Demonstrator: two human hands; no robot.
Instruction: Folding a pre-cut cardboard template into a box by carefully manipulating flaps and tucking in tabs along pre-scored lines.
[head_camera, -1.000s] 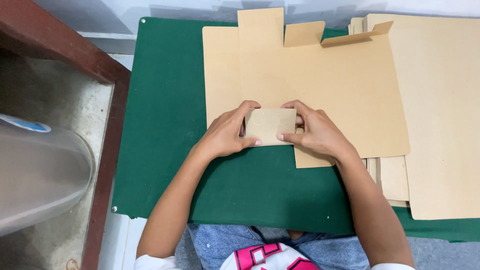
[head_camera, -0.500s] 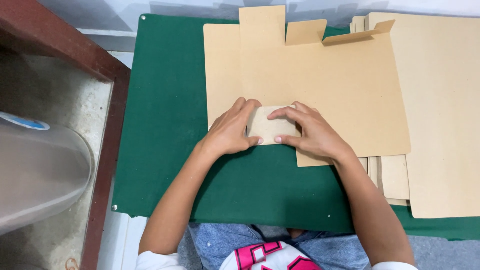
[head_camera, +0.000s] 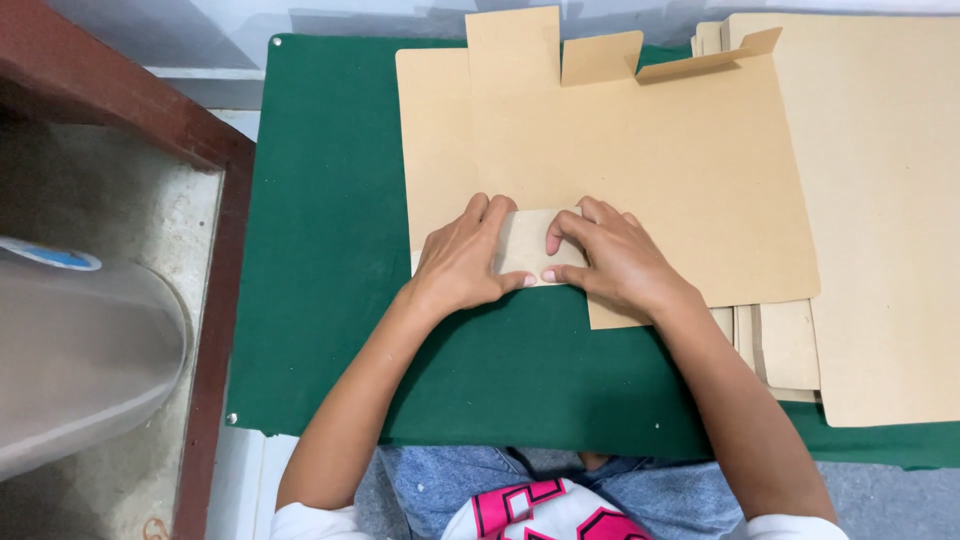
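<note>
Cardboard flap (head_camera: 527, 245) under left hand (head_camera: 462, 262); right hand (head_camera: 612, 262)

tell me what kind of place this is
Probably a small packing or box-making workbench: a green mat covers the table, both hands press a flap on a flat cardboard box blank, and more blanks are stacked alongside.
</note>
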